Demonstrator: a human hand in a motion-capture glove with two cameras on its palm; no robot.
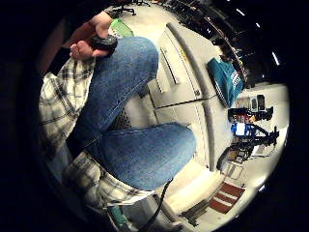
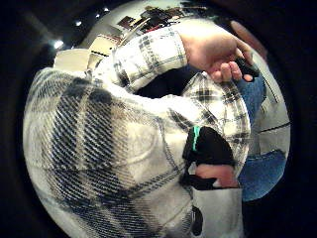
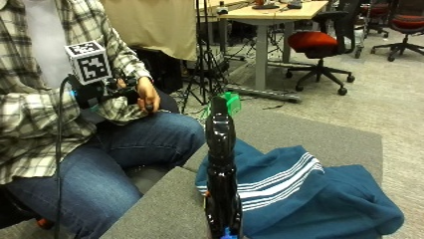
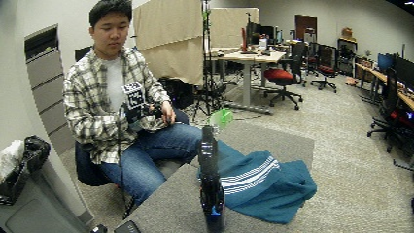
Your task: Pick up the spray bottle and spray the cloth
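Your gloved right hand (image 3: 89,92) sits at the left of the outside view, drawn in against your shirt above your lap and well apart from the table (image 3: 159,204). Whether its fingers are curled or straight cannot be told from any view. Your bare hand (image 3: 147,94) rests beside it over your thigh, pinching a small dark object I cannot identify.

The spray bottle (image 3: 228,103) stands toward the centre of the outside view, near the table's far edge. Only its green top shows, because a tall dark upright object (image 3: 220,174) in the lower centre foreground hides the body. The cloth (image 3: 311,194), teal with white stripes, lies bunched across the lower right of the table, close to the bottle.

Findings on handling, offered as judgement: the bottle looks to be thin plastic, light, likely smooth-sided and easy to tip on the soft grey surface. You would do best to wrap the neck just under the green head, index finger free for the trigger. The cloth is soft and heaped; it needs no holding. The pick-up has not yet begun.
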